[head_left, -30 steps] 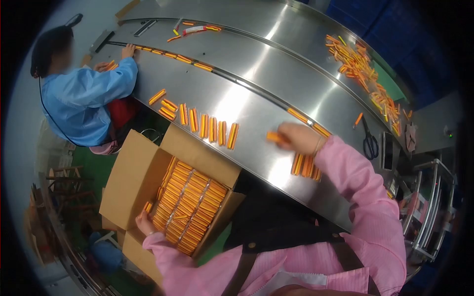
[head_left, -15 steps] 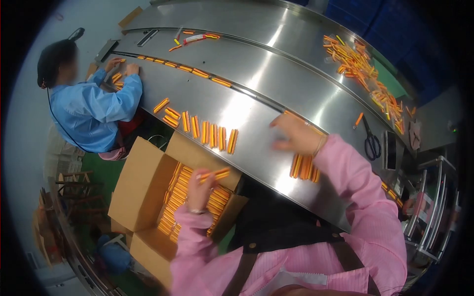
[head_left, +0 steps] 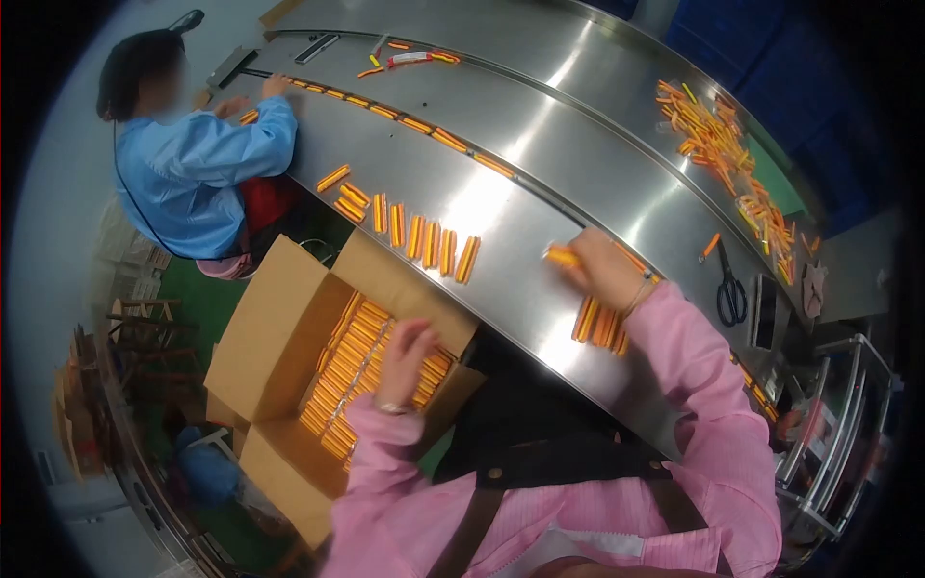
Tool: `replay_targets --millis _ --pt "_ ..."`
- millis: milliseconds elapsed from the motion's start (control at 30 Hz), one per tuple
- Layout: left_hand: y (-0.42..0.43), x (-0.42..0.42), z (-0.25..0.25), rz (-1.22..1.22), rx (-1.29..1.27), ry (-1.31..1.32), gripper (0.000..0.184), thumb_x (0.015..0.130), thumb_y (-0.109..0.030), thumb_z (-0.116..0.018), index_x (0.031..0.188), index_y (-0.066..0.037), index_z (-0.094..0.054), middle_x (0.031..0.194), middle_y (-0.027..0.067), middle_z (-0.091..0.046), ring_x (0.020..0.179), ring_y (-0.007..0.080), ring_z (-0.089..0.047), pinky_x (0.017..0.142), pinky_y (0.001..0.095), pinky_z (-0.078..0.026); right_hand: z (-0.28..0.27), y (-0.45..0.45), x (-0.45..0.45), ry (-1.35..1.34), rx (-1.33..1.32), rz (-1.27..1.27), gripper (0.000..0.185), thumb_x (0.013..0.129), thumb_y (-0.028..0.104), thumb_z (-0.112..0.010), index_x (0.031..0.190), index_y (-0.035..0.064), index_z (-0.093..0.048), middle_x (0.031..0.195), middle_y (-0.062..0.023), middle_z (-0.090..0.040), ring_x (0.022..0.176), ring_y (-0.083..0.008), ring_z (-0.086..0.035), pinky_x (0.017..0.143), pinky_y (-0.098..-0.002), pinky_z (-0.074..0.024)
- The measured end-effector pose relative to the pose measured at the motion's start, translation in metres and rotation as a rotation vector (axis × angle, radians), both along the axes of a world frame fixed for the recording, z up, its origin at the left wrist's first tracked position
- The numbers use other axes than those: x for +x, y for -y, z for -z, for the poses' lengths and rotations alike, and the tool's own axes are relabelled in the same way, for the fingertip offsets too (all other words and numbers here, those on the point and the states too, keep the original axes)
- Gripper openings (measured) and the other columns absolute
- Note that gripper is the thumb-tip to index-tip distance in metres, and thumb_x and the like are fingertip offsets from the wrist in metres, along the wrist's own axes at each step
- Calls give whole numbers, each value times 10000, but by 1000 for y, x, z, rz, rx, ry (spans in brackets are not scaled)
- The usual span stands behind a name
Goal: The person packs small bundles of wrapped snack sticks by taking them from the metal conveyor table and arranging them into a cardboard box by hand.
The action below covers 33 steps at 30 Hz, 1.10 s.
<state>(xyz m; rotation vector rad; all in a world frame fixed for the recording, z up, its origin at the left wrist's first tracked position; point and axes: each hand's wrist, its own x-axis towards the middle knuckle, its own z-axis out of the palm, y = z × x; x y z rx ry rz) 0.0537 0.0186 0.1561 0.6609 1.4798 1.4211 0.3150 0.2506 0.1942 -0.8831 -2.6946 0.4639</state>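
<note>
My right hand (head_left: 605, 268) is over the steel table (head_left: 462, 318), its fingers closed on an orange-and-yellow striped stick pack (head_left: 563, 255) with a shiny clear wrapper. Below that hand, a small row of similar packs (head_left: 599, 326) lies side by side near the table edge. My left hand (head_left: 407, 358) hovers over the open cardboard box (head_left: 275, 337), fingers loosely apart with nothing seen in them. Inside the box, rows of striped packs (head_left: 347, 361) lie closely packed. Part of them is hidden behind my left hand and sleeve.
More packs (head_left: 424, 239) lie spaced along the table's near edge. A line of packs (head_left: 385, 111) runs in a narrow track. Scissors (head_left: 730, 294) and a loose heap of sticks (head_left: 718, 144) are at the right. A co-worker in blue (head_left: 198, 164) handles packs at the far left.
My left hand no longer holds the pack it had over the box. My right hand, blurred earlier, now grips a pack. The view has shifted slightly.
</note>
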Motion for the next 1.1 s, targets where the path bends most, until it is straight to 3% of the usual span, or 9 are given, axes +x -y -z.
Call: replay_targets --millis 67,367,533,600,700,767,833,933,1100 --pt "38 -27 9 -119 -67 -42 185 905 -117 -572 1062 -21 -554 894 45 -596 818 121 -574 712 244 -469 14 -23 23 -22 2 199 250 771 187 -683 928 17 -588 925 -159 -538 902 -334 -525 811 -399 -446" --pt "206 -124 82 -539 -337 -132 113 888 -155 -559 938 -54 -562 799 24 -582 686 90 -544 586 212 -440 44 -41 36 -26 49 388 318 763 197 -716 1013 16 -641 948 -158 -558 921 -324 -535 832 -382 -442" --pt "294 -186 102 -638 -475 -133 135 866 -183 -564 878 -49 -559 679 9 -529 548 89 -477 464 225 -386 52 -33 -2 -79 81 246 297 767 165 -706 1011 11 -635 947 -162 -565 920 -335 -538 824 -395 -441" --pt "286 -199 103 -759 -482 -129 123 849 -162 -571 877 -42 -574 655 7 -522 580 98 -497 506 238 -399 57 -39 -2 -7 55 228 301 762 158 -707 1014 11 -634 957 -161 -565 917 -340 -538 819 -404 -440" --pt "303 -255 168 -752 -292 161 101 832 -137 -616 890 -56 -597 747 54 -579 691 150 -562 588 253 -468 48 -32 12 90 115 230 329 759 159 -711 1043 15 -630 980 -160 -564 922 -343 -538 825 -409 -438" --pt "282 -274 191 -799 -538 115 121 826 -115 -632 915 -39 -601 804 76 -598 728 180 -578 625 273 -498 44 -24 28 94 130 235 342 762 162 -709 1060 18 -624 994 -159 -564 936 -342 -536 836 -409 -434" --pt "239 -259 166 -930 -538 207 165 827 -124 -636 949 -19 -602 831 73 -603 743 195 -584 638 278 -509 43 -20 40 97 144 240 354 766 164 -708 1077 21 -618 1007 -159 -564 950 -341 -534 847 -409 -431" --pt "213 -296 246 -1119 -348 396 239 831 -167 -636 1015 -17 -608 910 97 -638 806 232 -610 703 335 -523 39 -17 49 111 221 238 336 790 152 -686 1084 16 -599 1041 -159 -551 992 -336 -523 870 -396 -422" --pt "169 -277 250 -924 -324 297 262 841 -184 -622 1044 -20 -602 965 106 -628 859 241 -600 744 351 -509 30 3 76 50 151 265 235 836 82 -624 1048 -2 -568 1056 -143 -526 1028 -313 -511 880 -349 -409"
